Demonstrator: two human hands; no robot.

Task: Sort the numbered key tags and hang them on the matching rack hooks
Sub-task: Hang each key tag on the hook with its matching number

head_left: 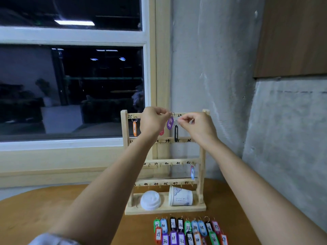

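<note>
At the top rail of the wooden rack [202, 156], both hands are up with the forearms stretched forward. The left hand [152, 121] has its back to the camera and its fingers curled, pinching the metal split ring of the purple tag [170, 123], which hangs at the rail just left of the handwritten 29. The right hand [195, 125] pinches the ring of the black tag [176, 133] between thumb and forefinger; the tag hangs straight down just right of the purple one, can't tell if it's on a peg. Tags are glossy oblong plastic with white paper labels. An orange tag [134, 128] hangs under 25, a red tag [161, 132] peeks out behind the left wrist, and a blue tag [192, 172] hangs under 42. The rack is pale raw timber with four rails, small pegs and inked numbers. On its base are a white domed lid [150, 200] and a paper cup [180, 196] lying on its side. Two rows of loose tags [189, 230] lie on the round brown worktop [70, 209] in front.
</note>
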